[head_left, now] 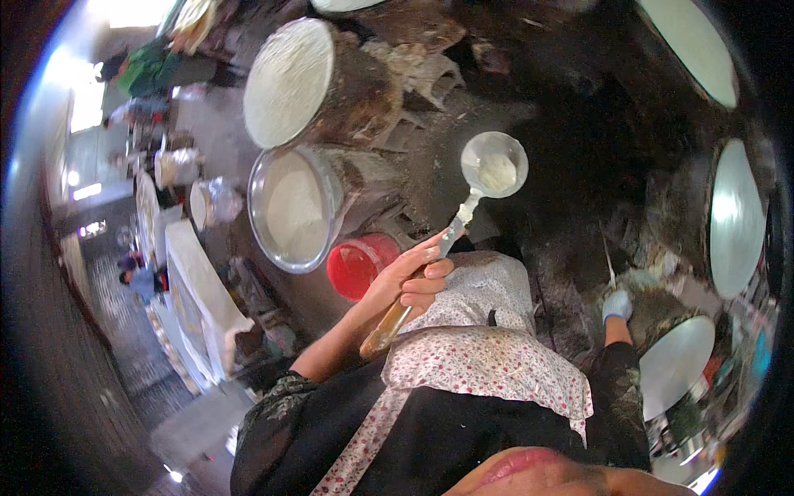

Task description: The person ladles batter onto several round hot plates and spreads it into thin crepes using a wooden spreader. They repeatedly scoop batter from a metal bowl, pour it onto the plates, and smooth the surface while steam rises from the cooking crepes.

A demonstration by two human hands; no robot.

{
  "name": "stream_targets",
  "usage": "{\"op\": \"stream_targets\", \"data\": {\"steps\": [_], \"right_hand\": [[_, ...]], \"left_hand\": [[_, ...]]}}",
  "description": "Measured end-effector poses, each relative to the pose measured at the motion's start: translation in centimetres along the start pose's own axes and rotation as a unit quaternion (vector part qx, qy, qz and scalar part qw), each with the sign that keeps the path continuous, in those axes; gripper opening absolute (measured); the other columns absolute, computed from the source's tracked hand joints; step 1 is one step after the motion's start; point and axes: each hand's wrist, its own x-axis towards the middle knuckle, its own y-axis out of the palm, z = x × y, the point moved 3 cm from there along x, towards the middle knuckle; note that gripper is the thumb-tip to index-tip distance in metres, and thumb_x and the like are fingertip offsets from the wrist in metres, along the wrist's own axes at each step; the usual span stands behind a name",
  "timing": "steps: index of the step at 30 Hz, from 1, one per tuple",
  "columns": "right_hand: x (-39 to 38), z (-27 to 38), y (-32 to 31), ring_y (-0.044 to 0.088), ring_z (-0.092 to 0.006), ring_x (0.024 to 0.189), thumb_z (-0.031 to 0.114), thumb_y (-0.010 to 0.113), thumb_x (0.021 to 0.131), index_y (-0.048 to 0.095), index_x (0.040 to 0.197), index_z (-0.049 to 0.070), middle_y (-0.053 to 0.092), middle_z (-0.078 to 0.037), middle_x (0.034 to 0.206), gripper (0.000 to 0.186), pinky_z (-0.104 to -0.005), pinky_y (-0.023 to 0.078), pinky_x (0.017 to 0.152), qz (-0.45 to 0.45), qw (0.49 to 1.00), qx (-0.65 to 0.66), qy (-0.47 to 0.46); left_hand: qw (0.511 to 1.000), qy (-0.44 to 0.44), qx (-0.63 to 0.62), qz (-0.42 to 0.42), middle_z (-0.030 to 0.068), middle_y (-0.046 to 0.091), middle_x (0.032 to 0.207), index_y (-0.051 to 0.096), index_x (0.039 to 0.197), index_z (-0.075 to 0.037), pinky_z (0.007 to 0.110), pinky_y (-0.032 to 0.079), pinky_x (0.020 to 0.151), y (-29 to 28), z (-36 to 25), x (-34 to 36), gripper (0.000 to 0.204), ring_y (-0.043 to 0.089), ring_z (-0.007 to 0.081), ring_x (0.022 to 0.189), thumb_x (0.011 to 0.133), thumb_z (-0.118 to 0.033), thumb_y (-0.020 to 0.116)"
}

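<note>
My left hand is wrapped round the wooden handle of a ladle, whose round bowl holds some whitish stuff. The ladle points away from me, over dark ground, with its handle end near my apron. Off to the right my right hand, in a pale blue glove, appears closed on a thin pale stick; its fingers are small and hard to make out. Left of the ladle stands a clear-rimmed tub of creamy white liquid. A red bucket sits just beyond my left wrist.
A large drum topped with white stuff stands beyond the tub. Pale round flat surfaces line the right side, one close to my right forearm. At far left are a long white-covered table and a person in blue.
</note>
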Motion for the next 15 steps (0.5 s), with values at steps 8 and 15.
{"op": "stream_targets", "data": {"steps": [8,15], "right_hand": [[0.8,-0.2,2.4,0.073,-0.0311,0.109,0.022,0.054,0.109,0.071,0.128,0.005,0.075,-0.014,0.124,0.031,-0.0432,0.060,0.088,0.000,0.974,0.219,0.060],[-14.2,3.7,-28.7,0.073,-0.0315,0.085,0.038,0.061,0.102,0.067,0.142,0.021,0.077,-0.013,0.103,0.044,-0.0411,0.058,0.085,-0.148,0.662,0.734,-0.039]], "left_hand": [[0.997,0.057,-0.057,-0.008,-0.0006,0.047,0.090,0.035,0.164,-0.022,0.014,0.039,0.042,-4.3,0.1,-4.1,0.049,0.039,-0.0001,0.057,0.115,-0.020,0.045],[0.976,0.165,-0.129,0.064,0.0009,0.050,0.094,0.032,0.166,-0.033,0.016,0.037,0.039,-11.9,-4.1,-12.7,0.053,0.039,0.0002,0.053,0.115,-0.025,0.045]]}}
